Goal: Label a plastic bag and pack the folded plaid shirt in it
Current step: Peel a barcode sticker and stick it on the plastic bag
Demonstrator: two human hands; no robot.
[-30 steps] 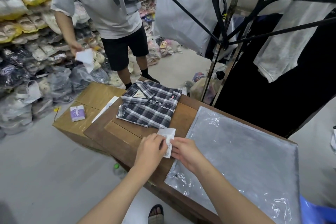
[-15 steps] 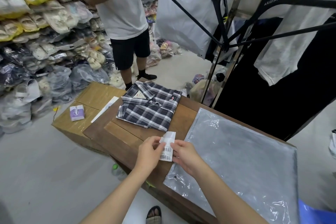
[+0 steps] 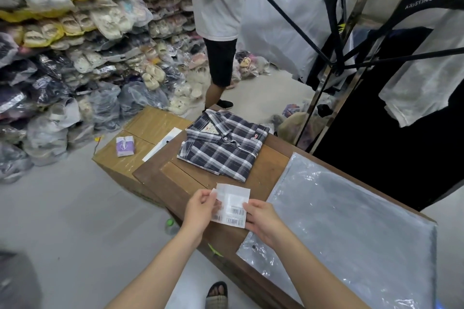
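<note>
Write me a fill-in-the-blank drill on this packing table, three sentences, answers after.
1. Both hands, left hand and right hand, hold a sheet of ____ labels.
2. The folded shirt has a ____ pattern.
3. The clear plastic bag lies flat on the wooden table, to the ____ of the shirt.

Missing words: barcode; plaid; right

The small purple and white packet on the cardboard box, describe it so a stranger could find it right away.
Left of the brown wooden table stands a taped brown cardboard box. The small purple and white packet lies on its top, left of a long white paper strip. It is the only purple thing there.
</note>
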